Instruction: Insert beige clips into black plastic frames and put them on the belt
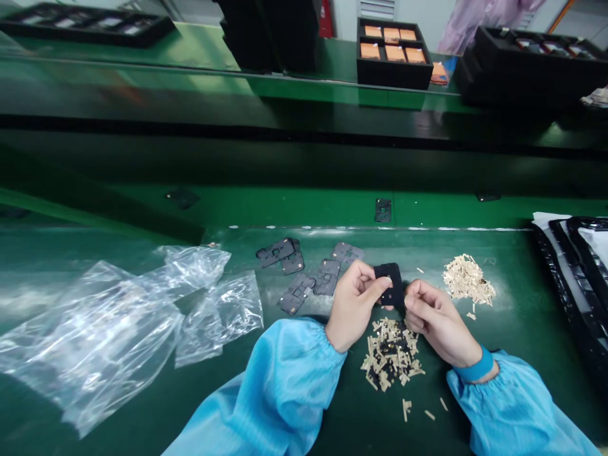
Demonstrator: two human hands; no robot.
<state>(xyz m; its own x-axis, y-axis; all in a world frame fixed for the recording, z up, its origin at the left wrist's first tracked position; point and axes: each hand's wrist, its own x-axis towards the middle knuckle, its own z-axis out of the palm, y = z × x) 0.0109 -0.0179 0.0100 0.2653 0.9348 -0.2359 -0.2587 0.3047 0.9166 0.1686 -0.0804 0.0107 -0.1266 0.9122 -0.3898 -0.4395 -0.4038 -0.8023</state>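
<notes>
A flat black plastic plate (389, 292) with small cut-outs is pinched in my left hand (356, 301), the thumb lying across its face. At the plate's right edge, my right hand (437, 320) is closed, thumb and forefinger pressed together; whatever they hold is too small to make out. Just below both hands lies a pile of small beige and black pieces (392, 358). Several similar black plates (298, 292) are scattered on the green bench left of my left hand. Beyond my right hand sits a heap of small beige pieces (468, 280).
Clear plastic bags (114, 335) spread over the left of the bench. Black-edged packets (572, 285) are stacked at the right. On the raised shelf stand a black tray with orange items (394, 54) and more black trays (532, 69). A person in pink (479, 22) is behind.
</notes>
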